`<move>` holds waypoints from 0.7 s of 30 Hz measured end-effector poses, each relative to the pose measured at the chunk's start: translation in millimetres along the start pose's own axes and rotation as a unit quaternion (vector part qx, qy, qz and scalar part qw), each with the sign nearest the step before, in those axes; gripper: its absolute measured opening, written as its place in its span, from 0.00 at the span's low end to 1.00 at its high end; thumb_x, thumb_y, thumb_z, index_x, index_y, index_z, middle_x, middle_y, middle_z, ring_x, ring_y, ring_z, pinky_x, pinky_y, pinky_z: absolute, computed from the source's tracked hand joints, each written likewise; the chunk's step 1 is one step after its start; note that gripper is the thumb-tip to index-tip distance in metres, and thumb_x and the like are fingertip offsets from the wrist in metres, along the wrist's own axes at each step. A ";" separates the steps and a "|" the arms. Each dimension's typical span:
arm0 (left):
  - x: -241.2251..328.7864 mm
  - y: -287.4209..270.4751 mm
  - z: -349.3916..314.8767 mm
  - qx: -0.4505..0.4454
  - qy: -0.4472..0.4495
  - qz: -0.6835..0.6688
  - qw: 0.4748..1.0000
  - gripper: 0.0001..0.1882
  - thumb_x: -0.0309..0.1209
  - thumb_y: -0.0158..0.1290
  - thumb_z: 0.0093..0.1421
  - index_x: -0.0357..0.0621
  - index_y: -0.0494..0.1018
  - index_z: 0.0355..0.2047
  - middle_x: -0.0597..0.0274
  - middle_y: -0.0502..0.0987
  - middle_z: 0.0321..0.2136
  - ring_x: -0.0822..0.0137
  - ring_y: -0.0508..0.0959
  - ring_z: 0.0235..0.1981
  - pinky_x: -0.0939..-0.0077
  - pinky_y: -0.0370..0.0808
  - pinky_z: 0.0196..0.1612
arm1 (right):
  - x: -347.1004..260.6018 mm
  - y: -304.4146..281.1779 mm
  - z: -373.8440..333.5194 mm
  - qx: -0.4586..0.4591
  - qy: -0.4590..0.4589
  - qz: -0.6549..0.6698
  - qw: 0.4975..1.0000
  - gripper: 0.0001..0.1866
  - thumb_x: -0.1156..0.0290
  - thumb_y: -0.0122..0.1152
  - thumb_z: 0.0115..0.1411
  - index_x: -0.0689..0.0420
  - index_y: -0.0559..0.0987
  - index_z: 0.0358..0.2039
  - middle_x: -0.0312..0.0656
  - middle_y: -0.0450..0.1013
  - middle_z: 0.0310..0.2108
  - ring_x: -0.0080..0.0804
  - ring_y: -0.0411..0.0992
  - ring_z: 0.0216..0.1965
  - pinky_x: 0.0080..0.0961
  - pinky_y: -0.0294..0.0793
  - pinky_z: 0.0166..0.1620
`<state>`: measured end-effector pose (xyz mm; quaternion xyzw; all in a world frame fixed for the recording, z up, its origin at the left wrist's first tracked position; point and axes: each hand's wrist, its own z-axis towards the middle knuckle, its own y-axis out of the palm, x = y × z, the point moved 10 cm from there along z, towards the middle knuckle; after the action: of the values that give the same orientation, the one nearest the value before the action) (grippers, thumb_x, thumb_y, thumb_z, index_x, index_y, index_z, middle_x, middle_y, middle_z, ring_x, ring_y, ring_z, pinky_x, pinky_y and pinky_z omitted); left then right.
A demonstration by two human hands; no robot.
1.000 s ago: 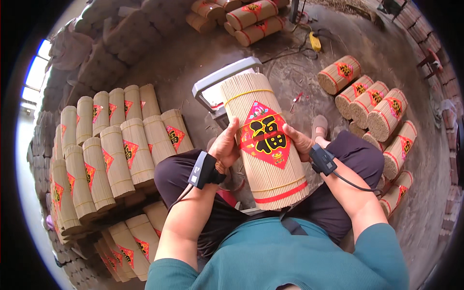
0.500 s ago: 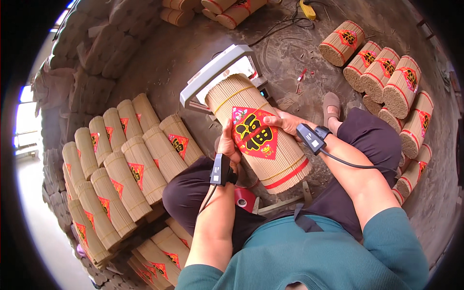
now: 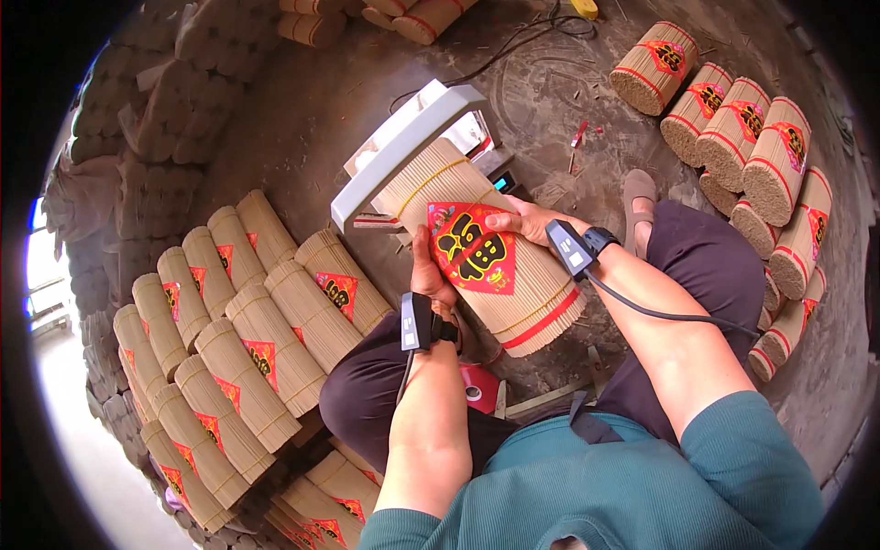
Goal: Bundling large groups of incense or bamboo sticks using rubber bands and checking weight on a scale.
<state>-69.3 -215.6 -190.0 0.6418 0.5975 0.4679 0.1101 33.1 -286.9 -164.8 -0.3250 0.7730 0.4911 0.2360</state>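
Note:
My left hand (image 3: 430, 273) and my right hand (image 3: 529, 221) grip a thick round bundle of thin tan sticks (image 3: 541, 310) from its two sides, thumbs on top. A red diamond label (image 3: 472, 249) with black and gold print lies on its upper face. A red band (image 3: 543, 324) and a yellow tie circle its near end; another yellow tie rings the far part. The far end sits inside the grey arch (image 3: 408, 151) of a small banding machine, which shows a blue-lit display (image 3: 500, 184).
Tied bundles with red labels (image 3: 261, 362) lie stacked on my left. More bundles with red bands (image 3: 744, 133) are piled at the right. Behind the machine a black cable (image 3: 513, 57) crosses the floor. A red reel (image 3: 478, 389) is between my legs, and grey stacks (image 3: 174, 119) line the far left.
Both hands have pushed the bundle away from me and slightly left, so its far end now passes under the arch. The view has shifted a little too.

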 end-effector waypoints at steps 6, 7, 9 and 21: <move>-5.7 -10.9 3.0 0.017 -0.002 -0.008 1.000 0.34 0.55 0.56 0.55 0.40 0.68 0.51 0.52 0.76 0.47 0.59 0.78 0.44 0.63 0.75 0.50 | 7.4 -6.8 3.0 0.020 0.016 -0.008 1.000 0.52 0.50 0.73 0.46 0.63 0.55 0.62 0.46 0.68 0.53 0.30 0.67 0.52 0.29 0.68 0.56; -6.2 -12.2 4.0 0.023 0.003 -0.002 1.000 0.35 0.55 0.56 0.55 0.40 0.67 0.52 0.52 0.76 0.47 0.59 0.78 0.45 0.63 0.75 0.50 | 9.3 -8.6 2.9 0.022 0.021 -0.002 1.000 0.53 0.49 0.73 0.45 0.63 0.54 0.62 0.46 0.67 0.54 0.31 0.67 0.53 0.29 0.67 0.57; -7.1 -12.1 5.2 0.017 0.005 0.003 1.000 0.35 0.55 0.56 0.55 0.40 0.67 0.52 0.52 0.76 0.47 0.59 0.78 0.45 0.63 0.75 0.50 | 14.2 -12.6 5.2 0.018 0.027 0.009 0.999 0.55 0.49 0.73 0.45 0.63 0.52 0.63 0.47 0.65 0.55 0.32 0.65 0.55 0.30 0.65 0.58; -8.0 -20.7 4.1 0.028 0.013 0.018 0.999 0.37 0.55 0.58 0.53 0.38 0.66 0.52 0.53 0.76 0.46 0.60 0.78 0.45 0.64 0.75 0.50 | -4.6 12.5 -6.8 -0.022 0.011 0.017 1.000 0.50 0.48 0.72 0.46 0.62 0.58 0.60 0.44 0.69 0.52 0.28 0.69 0.51 0.27 0.71 0.53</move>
<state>-78.9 -215.4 -210.5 0.6490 0.5998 0.4618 0.0757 26.7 -288.0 -151.4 -0.3221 0.7700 0.5085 0.2117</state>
